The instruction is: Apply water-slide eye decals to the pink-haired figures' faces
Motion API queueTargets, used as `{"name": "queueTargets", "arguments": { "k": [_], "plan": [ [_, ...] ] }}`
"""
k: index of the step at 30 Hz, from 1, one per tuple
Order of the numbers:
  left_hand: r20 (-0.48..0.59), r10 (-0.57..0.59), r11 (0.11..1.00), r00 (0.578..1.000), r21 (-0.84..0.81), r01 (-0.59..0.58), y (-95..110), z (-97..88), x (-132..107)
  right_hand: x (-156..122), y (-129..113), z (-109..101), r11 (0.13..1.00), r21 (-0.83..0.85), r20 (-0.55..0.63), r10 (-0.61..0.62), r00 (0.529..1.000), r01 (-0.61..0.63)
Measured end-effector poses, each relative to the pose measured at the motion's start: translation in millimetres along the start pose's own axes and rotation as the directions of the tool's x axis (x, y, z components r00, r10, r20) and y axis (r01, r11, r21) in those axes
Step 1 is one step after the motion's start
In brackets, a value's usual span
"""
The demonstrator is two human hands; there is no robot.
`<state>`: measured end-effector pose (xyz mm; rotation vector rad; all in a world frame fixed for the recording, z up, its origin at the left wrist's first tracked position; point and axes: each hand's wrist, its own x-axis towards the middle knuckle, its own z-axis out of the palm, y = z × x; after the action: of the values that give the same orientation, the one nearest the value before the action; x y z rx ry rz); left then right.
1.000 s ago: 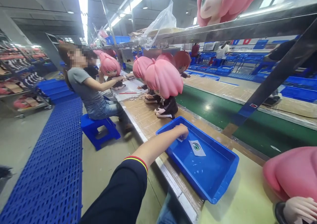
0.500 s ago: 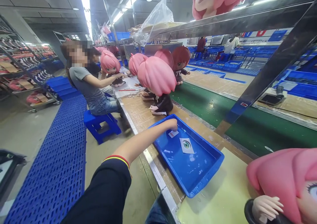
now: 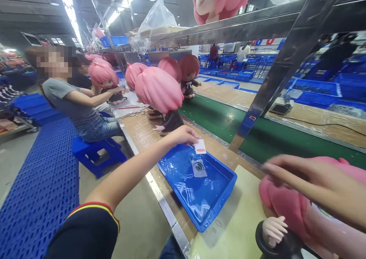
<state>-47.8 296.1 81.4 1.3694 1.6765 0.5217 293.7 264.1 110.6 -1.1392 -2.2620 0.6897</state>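
My left hand point(image 3: 183, 135) is stretched out over the far end of a blue water tray point(image 3: 174, 167), pinching a small white decal with a red mark point(image 3: 200, 147) just above the water. A second white decal with a round green print point(image 3: 199, 167) floats in the tray. My right hand point(image 3: 288, 171) reaches in from the right with fingers extended over the pink-haired doll point(image 3: 286, 209) in front of me. The doll's pale hand point(image 3: 273, 230) and dark base point(image 3: 280, 247) show at the bottom right.
More pink-haired dolls point(image 3: 158, 89) stand farther along the wooden bench. A co-worker in a grey shirt point(image 3: 61, 95) sits on a blue stool point(image 3: 91, 152) holding another doll. A green conveyor belt point(image 3: 228, 119), a slanted metal post point(image 3: 274, 76) and an overhead shelf lie to the right.
My left hand has lifted the small decal out of the tray's water. My right hand has come into view over the near doll. The camera has swung right.
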Motion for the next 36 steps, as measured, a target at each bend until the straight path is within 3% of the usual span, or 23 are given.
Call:
{"name": "queueTargets", "arguments": {
  "k": [1,2,5,9,13,17,20,22,26,28,30,33,36],
  "plan": [
    [-0.004,0.022,0.999,1.000,-0.038,-0.022,1.7,3.7,-5.0,14.9,-5.0,9.1,0.996,0.062,0.165,0.055,0.985,-0.066],
    [-0.007,0.045,0.996,0.999,-0.076,-0.045,2.9,7.4,-10.4,29.8,-10.2,19.9,0.983,0.109,0.248,0.114,0.962,-0.145],
    [0.004,0.112,0.979,0.994,-0.171,-0.110,3.6,17.1,-27.1,65.2,-24.7,53.2,0.923,0.191,0.399,0.237,0.886,-0.333],
    [0.026,0.182,0.961,0.983,-0.215,-0.173,0.9,24.3,-43.3,80.0,-40.5,77.9,0.854,0.261,0.482,0.289,0.827,-0.450],
    [0.018,0.249,0.961,0.968,-0.129,-0.245,-1.2,26.4,-49.2,77.1,-50.5,77.0,0.842,0.291,0.478,0.284,0.831,-0.455],
    [-0.013,0.370,0.926,0.929,0.090,-0.368,-16.4,21.1,-49.7,66.5,-50.3,46.0,0.866,0.313,0.340,0.281,0.897,-0.390],
    [-0.023,0.458,0.832,0.888,0.363,-0.420,-53.8,14.3,-41.6,41.6,-43.0,-0.8,0.882,0.321,0.124,0.322,0.939,-0.345],
    [0.001,0.503,0.743,0.865,0.510,-0.433,-88.2,11.1,-32.5,13.4,-35.4,-34.5,0.878,0.335,-0.029,0.372,0.928,-0.341],
    [0.097,0.575,0.557,0.812,0.681,-0.476,-143.0,4.1,-17.3,-61.3,-10.3,-81.0,0.827,0.396,-0.225,0.510,0.831,-0.400],
    [0.130,0.625,0.456,0.770,0.739,-0.495,-148.5,-0.8,-12.5,-97.8,7.2,-89.6,0.790,0.435,-0.275,0.574,0.771,-0.433],
    [0.169,0.708,0.313,0.686,0.796,-0.519,-136.2,-3.1,-8.9,-127.1,24.4,-90.0,0.744,0.471,-0.290,0.637,0.714,-0.473],
    [0.235,0.841,0.068,0.487,0.847,-0.527,-91.6,7.6,-7.0,-151.8,41.9,-80.3,0.674,0.510,-0.239,0.708,0.664,-0.535],
    [0.248,0.925,-0.062,0.289,0.847,-0.527,-31.7,39.9,-9.8,-156.3,45.7,-66.7,0.657,0.505,-0.184,0.716,0.674,-0.560]
  ]
}}
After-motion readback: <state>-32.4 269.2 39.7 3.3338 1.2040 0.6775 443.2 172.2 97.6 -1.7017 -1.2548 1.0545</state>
